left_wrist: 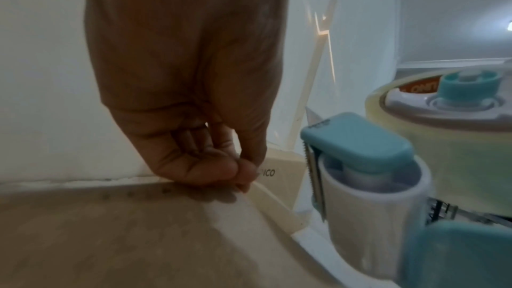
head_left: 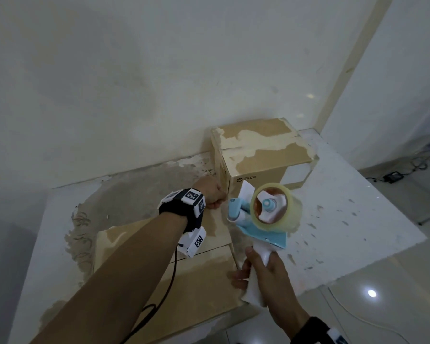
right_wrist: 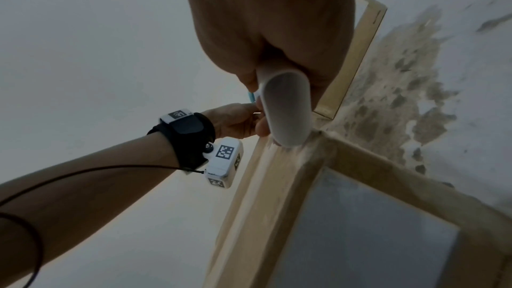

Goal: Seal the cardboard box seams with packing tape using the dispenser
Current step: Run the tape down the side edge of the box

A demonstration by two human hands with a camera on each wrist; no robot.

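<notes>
Right hand (head_left: 265, 274) grips the white handle of the tape dispenser (head_left: 263, 214), held above the near cardboard box (head_left: 201, 276) on the table (head_left: 345, 219). Left hand (left_wrist: 188, 87) pinches the tape end with curled fingertips beside a second box (head_left: 261, 155).

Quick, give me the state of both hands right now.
Left hand: fingertips pinched together at the box edge, apparently on the tape end; too unclear to confirm.
Right hand: gripping the dispenser handle.
</notes>
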